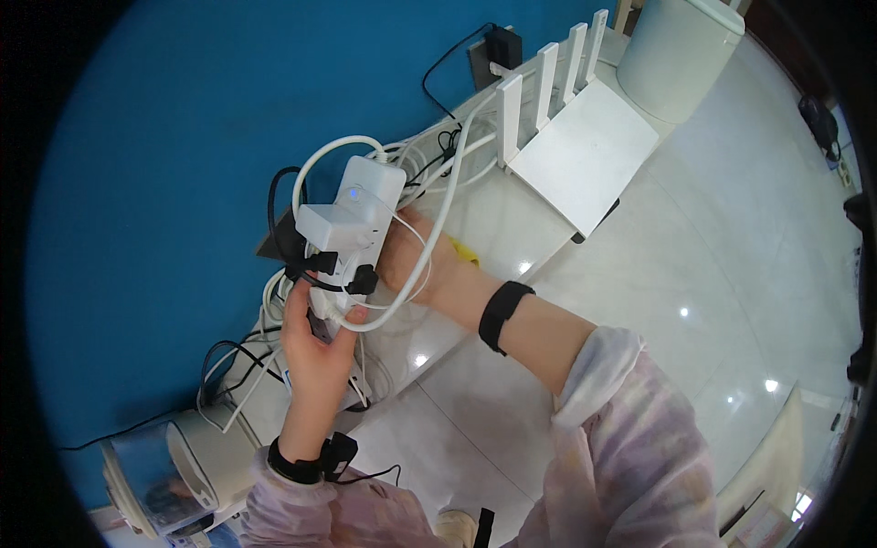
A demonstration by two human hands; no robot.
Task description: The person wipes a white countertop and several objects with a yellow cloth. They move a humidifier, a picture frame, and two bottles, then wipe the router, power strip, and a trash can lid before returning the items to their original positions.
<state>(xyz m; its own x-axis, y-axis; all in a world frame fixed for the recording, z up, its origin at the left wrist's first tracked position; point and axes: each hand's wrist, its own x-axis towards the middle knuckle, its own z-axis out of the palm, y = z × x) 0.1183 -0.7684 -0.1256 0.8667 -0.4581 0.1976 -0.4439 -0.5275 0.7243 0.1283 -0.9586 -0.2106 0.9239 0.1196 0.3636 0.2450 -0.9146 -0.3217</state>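
Observation:
My left hand (322, 349) grips the lower end of a white power strip (370, 181), its thumb and fingers on either side. The strip is raised and tilted, with a small blue light on its upper part. Plugged into it are a white adapter (336, 226), two black plugs (363, 279) and a white plug (325, 305) on a thick white cable. My right hand (408, 264) is behind the strip's right side, its fingers mostly hidden, so its grip cannot be made out. A bit of yellow material (466, 251), perhaps cloth, shows beneath that wrist.
A white router (586, 161) with upright antennas stands on the pale ledge (503, 233) along a blue wall (185, 171). Beyond it is a pale bin-like container (678, 61). Tangled cables (270, 301) run along the wall. At lower left sits a clear-topped appliance (161, 472).

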